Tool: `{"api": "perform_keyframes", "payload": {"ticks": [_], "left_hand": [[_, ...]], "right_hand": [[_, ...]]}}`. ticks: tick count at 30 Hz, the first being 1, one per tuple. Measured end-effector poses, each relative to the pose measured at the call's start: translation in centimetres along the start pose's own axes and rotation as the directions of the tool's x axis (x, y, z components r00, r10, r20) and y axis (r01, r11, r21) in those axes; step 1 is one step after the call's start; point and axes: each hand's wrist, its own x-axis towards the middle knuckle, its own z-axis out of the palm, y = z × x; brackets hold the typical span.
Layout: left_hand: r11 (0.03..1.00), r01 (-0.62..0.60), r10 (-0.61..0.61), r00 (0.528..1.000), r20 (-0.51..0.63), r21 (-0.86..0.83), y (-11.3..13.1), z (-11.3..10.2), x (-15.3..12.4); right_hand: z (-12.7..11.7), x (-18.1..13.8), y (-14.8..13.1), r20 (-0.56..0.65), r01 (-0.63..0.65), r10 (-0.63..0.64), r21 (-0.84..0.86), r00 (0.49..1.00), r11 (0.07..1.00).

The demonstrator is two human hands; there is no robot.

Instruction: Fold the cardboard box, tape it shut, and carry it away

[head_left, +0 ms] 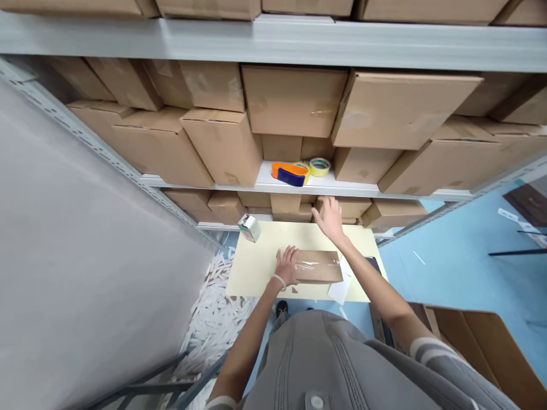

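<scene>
The left hand (286, 266) lay flat on a brown parcel (318, 266) banded with clear tape, its grip open, holding nothing; the right hand (329, 219) spread wide and empty beyond it, over the table (256, 273); a small box's (249, 228) print was unreadable.

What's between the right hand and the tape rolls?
In the head view, the white shelf edge lies between the right hand and the tape rolls.
</scene>
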Motion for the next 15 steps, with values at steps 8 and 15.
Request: {"api": "perform_keyframes", "payload": {"ticks": [8,15], "left_hand": [[0.925,0.224,-0.26,0.962,-0.085,-0.306,-1.2,0.5,-3.4],[0.57,0.449,-0.535,0.839,0.104,-0.688,-1.2,1.9,-4.0]], "right_hand": [[1.1,-25.0,9.8,0.41,-0.694,0.575,0.249,0.708,0.676],[1.0,-24.5,9.3,0.339,-0.659,0.595,0.584,0.729,0.474]]}}
